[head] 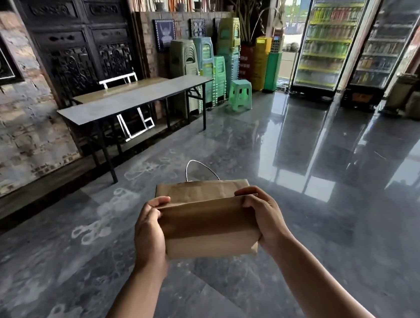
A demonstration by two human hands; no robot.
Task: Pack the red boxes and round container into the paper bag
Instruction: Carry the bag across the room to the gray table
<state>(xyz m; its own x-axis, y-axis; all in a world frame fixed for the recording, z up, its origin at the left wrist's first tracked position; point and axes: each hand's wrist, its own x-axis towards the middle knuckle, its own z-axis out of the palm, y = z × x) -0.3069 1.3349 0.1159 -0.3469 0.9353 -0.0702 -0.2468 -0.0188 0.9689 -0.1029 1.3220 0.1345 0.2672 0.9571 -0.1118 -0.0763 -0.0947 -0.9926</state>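
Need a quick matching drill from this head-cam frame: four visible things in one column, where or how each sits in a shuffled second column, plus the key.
Things
1. paper bag
2. folding table
3. green stool
4. drinks fridge

Place or state
A. alone on the floor, in front of the stool stacks
B. by the brick wall, top bare
C. far right, by the bright doorway, shelves full of bottles
D. held off the floor between the left hand and right hand, top folded over

Pairs: 1-D, 2-B, 3-A, 4-C
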